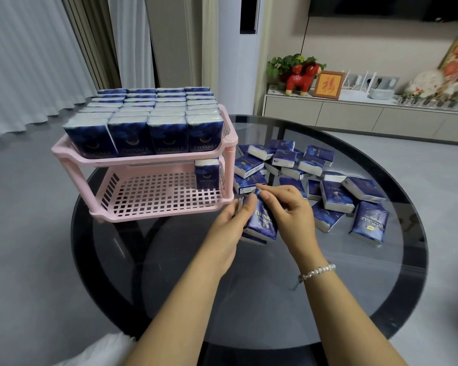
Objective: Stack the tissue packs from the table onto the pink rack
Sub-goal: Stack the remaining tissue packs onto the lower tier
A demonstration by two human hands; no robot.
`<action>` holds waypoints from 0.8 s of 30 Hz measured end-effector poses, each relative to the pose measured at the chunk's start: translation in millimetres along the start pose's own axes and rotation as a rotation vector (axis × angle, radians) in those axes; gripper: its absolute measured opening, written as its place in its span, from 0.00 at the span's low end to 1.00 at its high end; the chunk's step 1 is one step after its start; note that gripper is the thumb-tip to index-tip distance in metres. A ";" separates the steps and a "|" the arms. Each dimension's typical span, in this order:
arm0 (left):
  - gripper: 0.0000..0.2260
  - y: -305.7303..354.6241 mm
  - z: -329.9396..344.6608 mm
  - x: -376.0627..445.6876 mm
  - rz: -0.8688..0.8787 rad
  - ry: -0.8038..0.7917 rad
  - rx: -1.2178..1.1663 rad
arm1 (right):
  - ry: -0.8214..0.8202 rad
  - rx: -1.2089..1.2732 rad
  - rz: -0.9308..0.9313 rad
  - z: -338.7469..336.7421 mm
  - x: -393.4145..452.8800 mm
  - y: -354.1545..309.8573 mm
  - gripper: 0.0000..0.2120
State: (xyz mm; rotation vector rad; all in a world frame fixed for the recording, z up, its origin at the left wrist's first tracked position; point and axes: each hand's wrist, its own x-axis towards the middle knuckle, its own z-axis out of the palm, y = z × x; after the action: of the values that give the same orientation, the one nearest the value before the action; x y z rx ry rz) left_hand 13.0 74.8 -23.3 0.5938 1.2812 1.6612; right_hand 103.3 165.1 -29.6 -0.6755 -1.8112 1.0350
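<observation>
Both hands are working 1 tissue pack just above the glass table, btwn the pink rack and the loose pile of packs. The left hand is curling round the pack's left edge, thumb lying on the front face; the right hand is pinching the top corner w/ thumb and forefinger, the other fingers bent behind. Probably they're squaring it upright, label facing out, so it'll match the rows already standing. A 2nd pack seems to be sitting under it, but that part's partly hidden, can't tell if it's also being held.

The rack's top shelf is looking full: 4 columns of packs standing on end, packed tight so they're propping each other up. The bottom shelf is holding only 1 visible pack, standing at the right rear corner, likely the start of a new row.

Lots of packs are lying scattered flat or tilted to the right of the rack, so the job's maybe half done. Next pack likely goes beside that corner one.
</observation>
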 end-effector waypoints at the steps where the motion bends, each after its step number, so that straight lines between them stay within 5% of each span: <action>1: 0.11 -0.2 -0.4 0.1 0.009 -0.010 0.007 | -0.008 0.016 0.010 -0.8 0.1 -1.1 0.07; 6: 0.11 -4.0 5.1 1.2 0.007 0.008 -0.005 | -0.045 0.017 0.093 -6.1 0.1 -6.0 0.09; 11: 0.24 -9.2 10.4 3.6 0.010 0.056 -0.066 | 0.157 -0.291 0.133 -32.0 -1.4 -3.0 0.10; 14: 0.12 -10.8 13.1 4.5 0.023 0.064 -0.099 | 0.201 -0.603 0.184 -57.4 -10.1 13.7 0.12; 19: 0.11 -15.3 14.1 4.4 0.030 0.075 -0.078 | 0.081 -0.782 0.202 -78.2 -17.8 32.1 0.16; 24: 0.22 -13.3 11.8 2.4 0.035 0.097 -0.085 | -0.024 -0.735 0.176 -71.1 -21.5 34.2 0.17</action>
State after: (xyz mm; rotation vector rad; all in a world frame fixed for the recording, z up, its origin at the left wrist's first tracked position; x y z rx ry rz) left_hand 26.3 82.9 -32.1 0.4923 1.2677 1.7831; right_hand 177.3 191.3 -52.3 -1.2774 -2.1843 0.4534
